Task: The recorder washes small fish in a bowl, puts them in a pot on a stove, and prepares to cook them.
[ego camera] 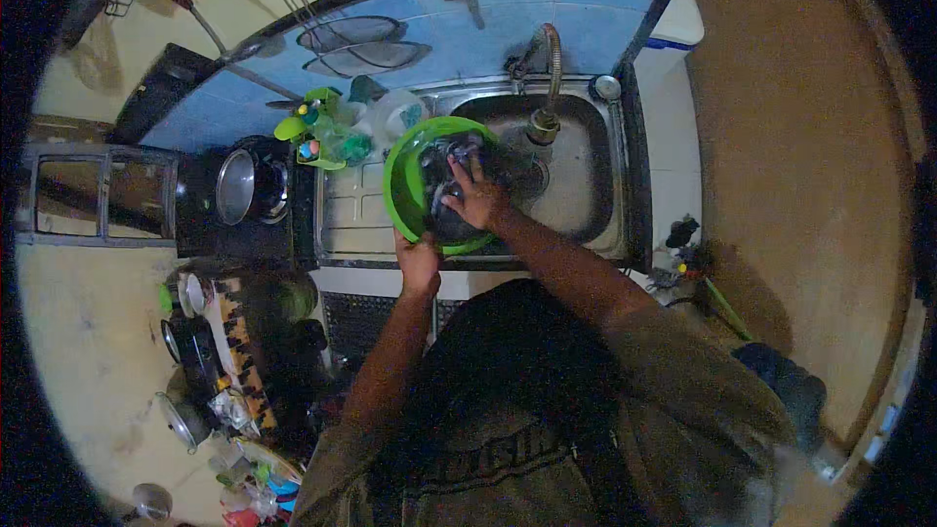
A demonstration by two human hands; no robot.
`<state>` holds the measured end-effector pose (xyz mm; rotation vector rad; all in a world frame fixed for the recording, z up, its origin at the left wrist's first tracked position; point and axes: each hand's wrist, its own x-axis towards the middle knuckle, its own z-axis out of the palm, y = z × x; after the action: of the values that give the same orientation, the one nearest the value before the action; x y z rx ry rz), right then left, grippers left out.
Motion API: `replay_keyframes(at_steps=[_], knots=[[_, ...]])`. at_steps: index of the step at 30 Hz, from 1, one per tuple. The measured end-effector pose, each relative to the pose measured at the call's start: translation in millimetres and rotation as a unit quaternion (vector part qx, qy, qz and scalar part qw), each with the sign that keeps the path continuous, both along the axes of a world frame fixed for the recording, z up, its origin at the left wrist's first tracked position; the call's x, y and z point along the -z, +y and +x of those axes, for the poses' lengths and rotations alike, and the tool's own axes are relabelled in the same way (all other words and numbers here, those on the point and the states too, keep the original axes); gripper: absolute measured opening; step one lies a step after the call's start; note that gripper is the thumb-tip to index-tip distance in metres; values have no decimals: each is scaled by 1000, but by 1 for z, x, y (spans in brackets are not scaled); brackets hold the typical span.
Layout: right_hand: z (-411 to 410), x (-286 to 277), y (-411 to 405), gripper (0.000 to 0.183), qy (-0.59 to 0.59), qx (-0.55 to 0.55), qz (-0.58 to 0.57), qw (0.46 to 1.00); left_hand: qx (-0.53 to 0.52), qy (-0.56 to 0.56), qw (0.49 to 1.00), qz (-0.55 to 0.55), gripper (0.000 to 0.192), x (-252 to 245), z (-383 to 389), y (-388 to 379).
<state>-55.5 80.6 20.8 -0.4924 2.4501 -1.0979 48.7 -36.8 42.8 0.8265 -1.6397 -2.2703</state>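
Note:
A green plastic basin (pixel 405 187) leans tilted over the left edge of a stainless-steel sink (pixel 578 168). My left hand (pixel 419 260) grips its near rim. Inside the basin are dark, shiny contents (pixel 448 194) that I cannot make out. My right hand (pixel 476 197) lies against these contents with fingers spread; whether it holds anything is hidden. To the right of the basin, the flexible faucet spout (pixel 553 73) hangs over the sink bowl.
Green holders with bottles (pixel 322 135) and a clear plastic container (pixel 395 111) stand behind the basin on the drainboard (pixel 348 223). A stove with a pan (pixel 236 187) is at left. Strainers (pixel 359 47) hang on the wall above.

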Motion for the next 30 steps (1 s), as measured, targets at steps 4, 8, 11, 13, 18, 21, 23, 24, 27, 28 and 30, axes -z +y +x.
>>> replay_keyframes(at_steps=[4,8,11,13,18,21,23,24,27,28,30], knots=[[-11,23,5,73,97,-7,-15,995,22,-15,998,-64,49,8,-3,2],[-16,26,9,72,153,-20,-6,988,-7,-81,997,15,50,3,-5,9],[-12,4,10,67,158,-44,50,985,-7,-84,996,43,48,-7,-1,12],[-6,-10,13,64,175,-57,74,980,17,-81,994,70,47,-20,7,10],[7,13,43,40,282,-22,-127,951,-9,-137,989,61,48,7,33,-26],[-11,23,104,39,0,61,-105,993,-38,-142,986,83,48,-4,41,-31],[-33,89,139,40,132,147,43,979,-53,-183,978,85,46,-18,35,-27],[-49,101,143,41,140,131,119,974,-45,-196,979,17,33,-20,40,-31],[-87,176,161,35,225,95,230,942,-51,-191,980,-32,22,-7,47,-45],[-89,211,166,31,300,72,264,914,-60,-190,980,-21,21,-9,47,-47],[-102,244,176,37,249,18,287,925,-76,-188,979,20,21,-6,48,-55]])
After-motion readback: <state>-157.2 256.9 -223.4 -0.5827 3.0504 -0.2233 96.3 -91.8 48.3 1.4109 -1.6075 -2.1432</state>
